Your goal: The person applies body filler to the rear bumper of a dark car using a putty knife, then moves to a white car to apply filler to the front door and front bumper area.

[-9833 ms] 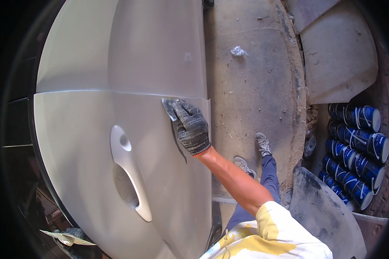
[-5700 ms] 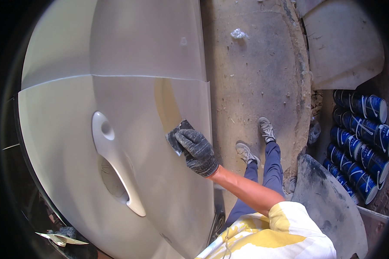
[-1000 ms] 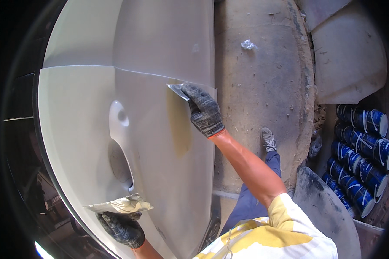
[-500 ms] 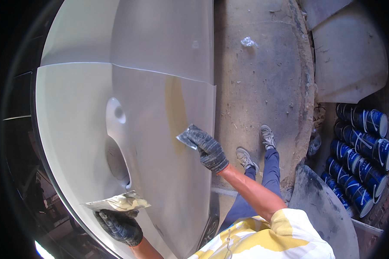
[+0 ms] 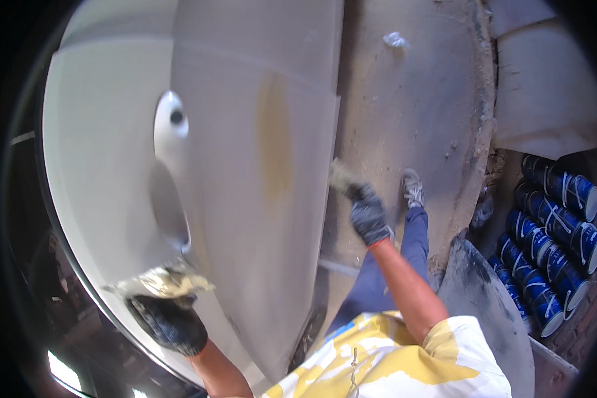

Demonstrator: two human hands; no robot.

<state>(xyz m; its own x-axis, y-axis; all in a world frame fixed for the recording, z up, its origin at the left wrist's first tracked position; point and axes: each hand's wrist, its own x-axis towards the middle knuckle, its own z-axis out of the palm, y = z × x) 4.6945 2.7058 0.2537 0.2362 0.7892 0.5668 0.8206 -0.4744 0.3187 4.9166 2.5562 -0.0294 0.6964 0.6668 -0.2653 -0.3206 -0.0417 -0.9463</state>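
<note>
A pale car door (image 5: 232, 199) with a handle (image 5: 170, 119) fills the left half, with an elongated tan filler patch (image 5: 273, 132) right of the handle. My gloved left hand (image 5: 169, 322) grips a thin plate (image 5: 166, 282) with pale paste on it, below the handle recess. My gloved right hand (image 5: 369, 217), blurred, holds a small flat spreader (image 5: 343, 174) to the right of the door's edge, above my legs; its blade looks smeared with paste.
Blue cans with wire handles (image 5: 550, 245) lie stacked on their sides at the right. Loose panels (image 5: 544, 86) are above them, a curved dusty sheet (image 5: 484, 305) below. A crumpled white scrap (image 5: 395, 40) lies on the concrete floor (image 5: 431, 106) near the top.
My right hand and spreader moved down along the patch, then rightward off the door. My left hand with the plate came up into view earlier. The view has shifted along the door.
</note>
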